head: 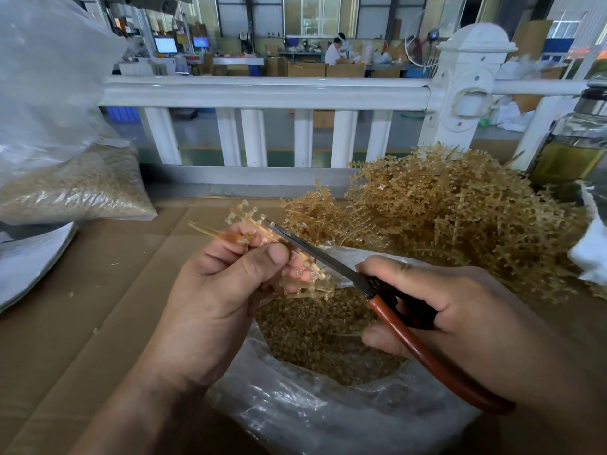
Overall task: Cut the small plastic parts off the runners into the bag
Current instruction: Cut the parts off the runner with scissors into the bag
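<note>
- Clear plastic bag [295,418] under the hands holds many cut amber parts [328,339].
- Left hand [213,290] grips an amber plastic runner [259,229]; right hand [460,310] grips red-handled cutters [386,310].
- Large tangled heap of runners [460,218] beyond awaits cutting.

**Runner held over the open bag**

Your left hand [213,290] pinches an amber runner [259,231] above the clear, open bag [295,405] of cut parts [322,333]. The red-handled snips [328,257] touch it. Uncut runners [460,218] are heaped behind.
</note>
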